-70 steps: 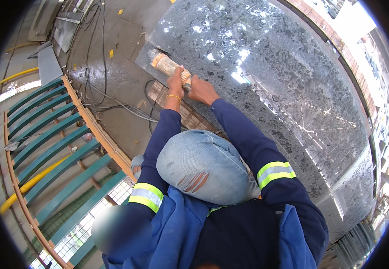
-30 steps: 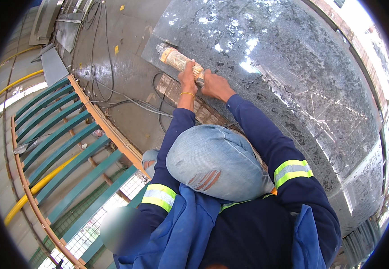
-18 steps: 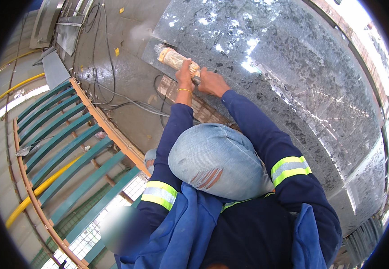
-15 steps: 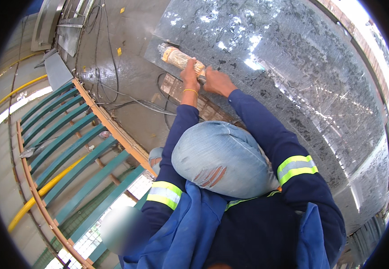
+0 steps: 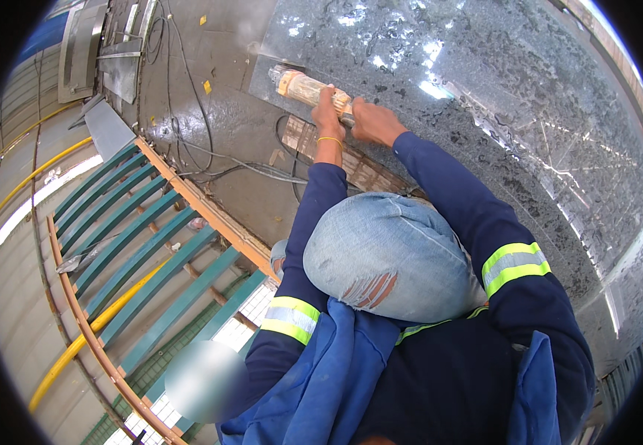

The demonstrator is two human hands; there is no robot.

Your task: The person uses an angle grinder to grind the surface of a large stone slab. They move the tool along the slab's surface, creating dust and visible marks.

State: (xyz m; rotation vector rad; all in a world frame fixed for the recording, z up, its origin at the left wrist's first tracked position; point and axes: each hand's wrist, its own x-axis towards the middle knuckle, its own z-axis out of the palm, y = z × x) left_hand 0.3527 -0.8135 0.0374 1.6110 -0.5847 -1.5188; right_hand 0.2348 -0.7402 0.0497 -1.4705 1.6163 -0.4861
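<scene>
Tan tool point(image 5: 303, 87) — through left hand point(image 5: 327, 115), into right hand point(image 5: 373, 122)

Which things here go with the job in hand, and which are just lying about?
In use:
- orange-and-cream power tool, held by the left hand and right hand
- wet grey sheet beneath it

Apparently lying about:
- teal-slatted frame
- yellow scrap

Unclear: floor cables; one may feed the tool.
</scene>
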